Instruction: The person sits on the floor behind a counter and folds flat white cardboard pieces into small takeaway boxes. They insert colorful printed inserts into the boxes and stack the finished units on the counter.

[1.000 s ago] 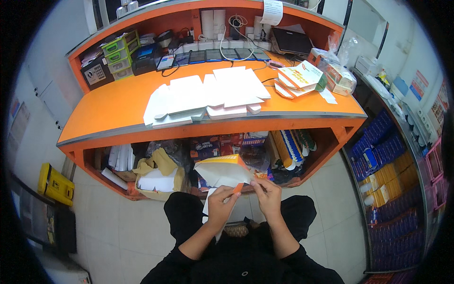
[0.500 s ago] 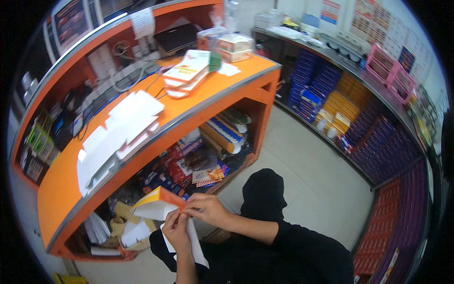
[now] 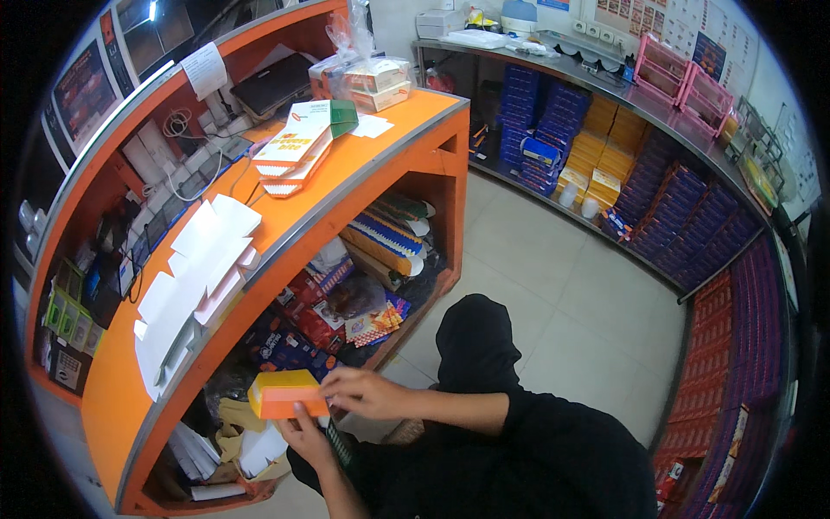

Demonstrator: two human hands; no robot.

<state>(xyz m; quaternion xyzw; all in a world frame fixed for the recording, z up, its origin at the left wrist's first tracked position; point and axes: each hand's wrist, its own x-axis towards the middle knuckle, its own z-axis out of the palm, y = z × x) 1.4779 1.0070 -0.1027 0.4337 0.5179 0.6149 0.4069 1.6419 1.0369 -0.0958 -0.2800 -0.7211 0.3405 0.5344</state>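
An orange and yellow folding carton (image 3: 290,403), partly folded into shape, is held over my lap. My left hand (image 3: 307,439) grips it from below, its thumb against the orange side. At the carton's right end, my right hand (image 3: 370,394) has its fingers bent together at the edge; they hide what they pinch there. A dark green patterned piece (image 3: 340,445) shows below the hands, and I cannot tell whether it belongs to the carton. White unfolded cartons (image 3: 194,272) lie stacked on the orange counter (image 3: 117,381), with printed flat cartons (image 3: 298,143) farther along.
Under the counter, an open shelf holds packets, a bin of paper scraps (image 3: 259,450) and stacked card (image 3: 389,242). Bagged boxes (image 3: 376,82) stand at the counter's far end. Shelves of blue and yellow boxes (image 3: 596,147) line the right, beneath a steel worktop (image 3: 596,99).
The carton has turned from showing its white inside to showing its orange and yellow outside. My left hand has moved down and left beneath it. The whole view has shifted somewhat.
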